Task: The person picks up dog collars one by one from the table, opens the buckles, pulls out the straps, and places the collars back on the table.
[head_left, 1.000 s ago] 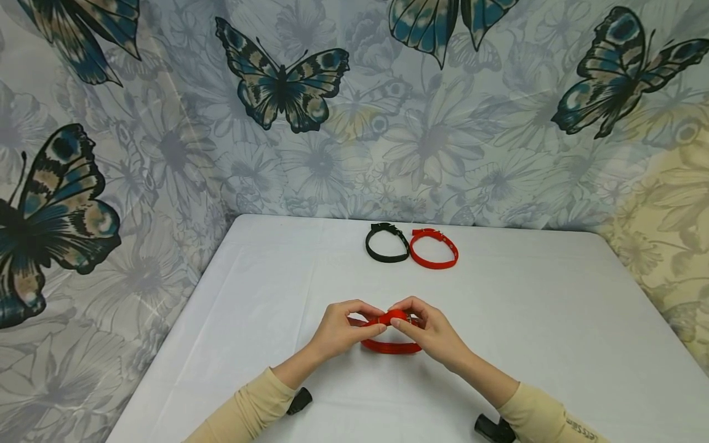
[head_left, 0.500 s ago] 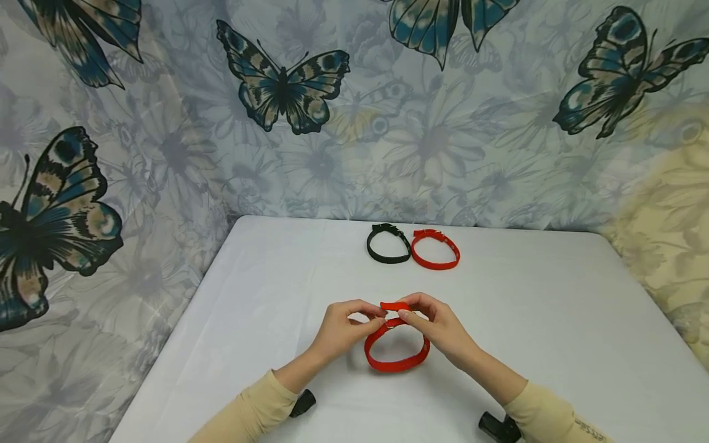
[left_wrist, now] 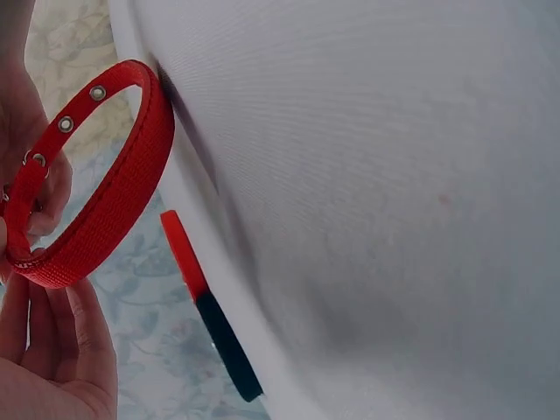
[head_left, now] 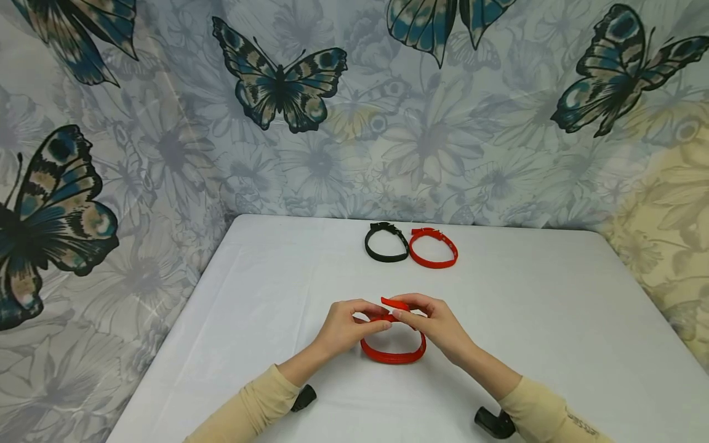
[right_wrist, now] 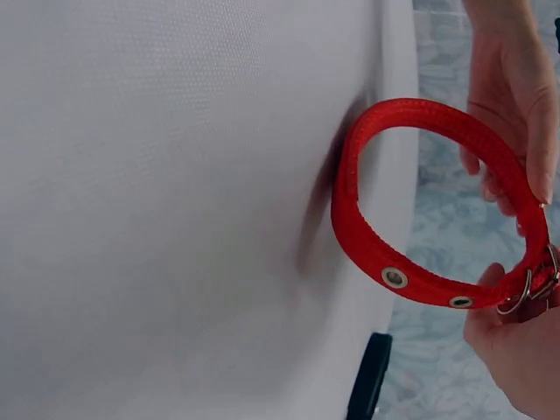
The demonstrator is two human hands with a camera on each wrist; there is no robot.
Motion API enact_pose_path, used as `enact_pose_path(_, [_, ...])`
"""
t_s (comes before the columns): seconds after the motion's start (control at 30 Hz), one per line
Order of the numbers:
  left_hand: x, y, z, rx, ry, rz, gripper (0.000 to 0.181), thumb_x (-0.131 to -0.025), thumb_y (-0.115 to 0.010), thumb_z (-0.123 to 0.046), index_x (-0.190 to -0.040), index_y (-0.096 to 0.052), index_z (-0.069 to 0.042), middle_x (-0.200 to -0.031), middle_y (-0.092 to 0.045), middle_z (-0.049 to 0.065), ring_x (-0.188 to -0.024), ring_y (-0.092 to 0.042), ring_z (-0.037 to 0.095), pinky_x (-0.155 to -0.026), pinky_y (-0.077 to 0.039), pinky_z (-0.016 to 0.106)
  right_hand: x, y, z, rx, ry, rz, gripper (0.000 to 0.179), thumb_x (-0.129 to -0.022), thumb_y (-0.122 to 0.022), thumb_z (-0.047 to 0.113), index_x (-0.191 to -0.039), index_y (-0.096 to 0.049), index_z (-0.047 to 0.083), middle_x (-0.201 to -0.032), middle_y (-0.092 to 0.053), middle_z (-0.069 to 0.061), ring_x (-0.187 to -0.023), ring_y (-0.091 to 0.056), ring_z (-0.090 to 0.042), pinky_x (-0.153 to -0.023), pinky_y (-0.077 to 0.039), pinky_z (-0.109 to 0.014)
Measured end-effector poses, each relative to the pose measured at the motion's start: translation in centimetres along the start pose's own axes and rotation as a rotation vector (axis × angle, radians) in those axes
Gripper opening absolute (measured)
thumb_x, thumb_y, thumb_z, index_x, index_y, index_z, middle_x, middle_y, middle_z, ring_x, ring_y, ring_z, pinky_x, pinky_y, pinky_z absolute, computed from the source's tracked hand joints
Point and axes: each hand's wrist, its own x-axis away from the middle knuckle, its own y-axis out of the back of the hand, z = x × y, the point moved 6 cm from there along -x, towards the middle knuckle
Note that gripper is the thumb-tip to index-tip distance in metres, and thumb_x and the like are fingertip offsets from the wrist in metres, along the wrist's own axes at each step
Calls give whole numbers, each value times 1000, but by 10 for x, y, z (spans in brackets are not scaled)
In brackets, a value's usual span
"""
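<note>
A red collar (head_left: pixel 393 358) is held in a loop between both hands, a little above the table. Eyelets run along its strap, and a metal buckle (right_wrist: pixel 553 262) and a ring (right_wrist: pixel 518 294) show in the right wrist view. My left hand (head_left: pixel 344 327) pinches the loop's left side between thumb and fingers. My right hand (head_left: pixel 437 325) pinches the strap by the buckle, with the strap's free end (head_left: pixel 393 303) sticking out leftward above its thumb. The fingers partly hide the buckle in the head view.
A black collar (head_left: pixel 386 258) and a second red collar (head_left: pixel 434 264) lie side by side, buckled, near the back of the white table (head_left: pixel 277 277). Black wrist devices (head_left: pixel 495 423) hang below both sleeves. A butterfly-patterned cloth (head_left: pixel 443 154) stands behind.
The strap's free end has come away from the folded bunch at the fingers and now points up to the left. The loop dipped, then rose slightly. Both hands keep their hold.
</note>
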Motion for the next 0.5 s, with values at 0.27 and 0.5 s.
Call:
enact_pose_path(0.27, [-1,1,0,-31,6,-31,23,-82,-80,-23,-101,-77,-10,-88,-72,-6,-83,-64,8,-69,-57,27,-3,11,2,94,-5,-122,32,-91,-70,33,-114,-70,9,-102,-69,-9,-88,-63,-21,-82,-52,-39])
enact_pose_path(0.5, [-3,2,5,-40,16,-66,17,-82,-80,-21,-98,-78,-14,-88,-72,-10,-83,-65,8,-72,-56,29,-6,17,-4,36,-65,-143,37,-94,-67,33,-117,-67,4,-105,-68,-17,-90,-65,-21,-83,-56,-39])
